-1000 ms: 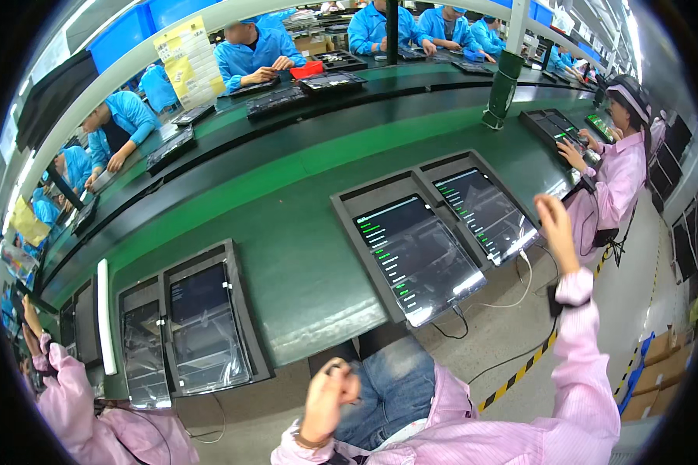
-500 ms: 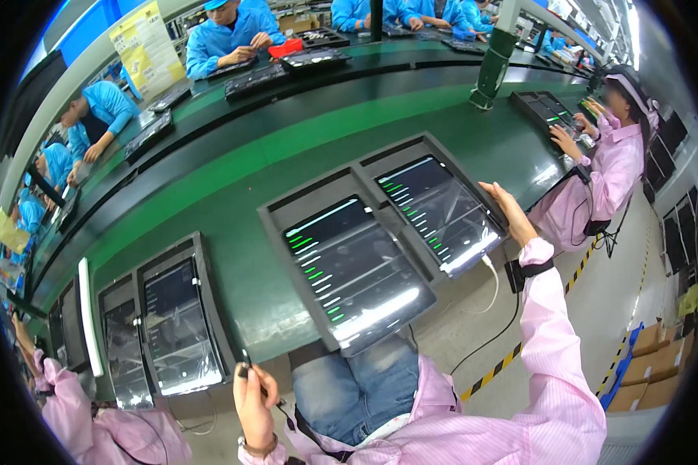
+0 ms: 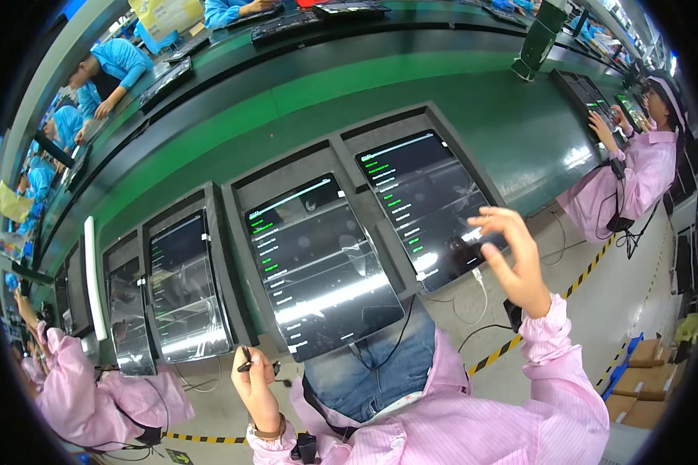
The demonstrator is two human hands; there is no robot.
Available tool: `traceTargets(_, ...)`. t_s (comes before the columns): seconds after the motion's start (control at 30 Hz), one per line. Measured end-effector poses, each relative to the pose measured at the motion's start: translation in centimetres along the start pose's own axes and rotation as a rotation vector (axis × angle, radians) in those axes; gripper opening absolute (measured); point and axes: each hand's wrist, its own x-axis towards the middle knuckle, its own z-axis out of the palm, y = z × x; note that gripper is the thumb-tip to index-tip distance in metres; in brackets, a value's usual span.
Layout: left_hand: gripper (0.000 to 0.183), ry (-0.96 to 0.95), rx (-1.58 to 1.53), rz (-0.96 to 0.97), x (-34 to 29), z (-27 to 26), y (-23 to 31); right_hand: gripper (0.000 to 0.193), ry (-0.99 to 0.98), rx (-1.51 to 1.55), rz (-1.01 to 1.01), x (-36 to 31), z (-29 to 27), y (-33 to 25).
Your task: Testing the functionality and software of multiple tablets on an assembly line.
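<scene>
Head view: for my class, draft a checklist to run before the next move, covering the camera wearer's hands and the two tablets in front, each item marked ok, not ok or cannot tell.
1. Left tablet screen lit: ok, green and white lines show.
2. Right tablet screen lit: ok, similar lines show.
3. White cable at right tablet's lower edge: ok, plug meets it.
4. Left hand free: not ok, holding a small dark object.
5. Right hand clear of the screen: cannot tell, fingertips overlap it.
</scene>
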Motion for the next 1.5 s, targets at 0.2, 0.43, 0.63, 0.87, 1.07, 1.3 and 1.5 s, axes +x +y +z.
traceTargets(0.2, 0.025, -0.038, 0.105, -0.017, -1.1, 0.1, -0.2, 0.015, 0.147, -0.174, 0.036, -2.0, 1.2, -1.6)
traceTargets(0.43, 0.027, -0.019, 0.139, 0.013, -1.8, 0.7, -1.1, 0.022, 0.06, -0.296, 0.249, -4.1, 1.3, -1.1)
traceTargets(0.63, 0.027, -0.028, 0.25, 0.048, -1.7, 0.8, -0.7, 0.02, -0.007, -0.246, -0.074, -2.3, 2.6, -2.7)
traceTargets(0.87, 0.021, 0.033, 0.301, 0.163, -1.3, 0.4, -0.6, 0.049, -0.146, -0.169, -0.093, 0.2, 2.8, -2.1)
traceTargets(1.07, 0.023, 0.014, 0.373, 0.128, -1.9, 0.3, 0.7, 0.024, 0.001, -0.245, 0.062, -0.4, 2.7, -2.5)
traceTargets(1.3, 0.022, -0.057, 0.333, 0.093, -2.2, 0.7, -0.8, 0.027, 0.043, -0.336, 0.203, -5.1, 2.7, 0.4)
traceTargets(1.5, 0.013, -0.059, 0.356, 0.13, -2.0, 0.6, -0.2, 0.028, 0.051, -0.031, 0.467, -5.8, 3.6, 1.5)
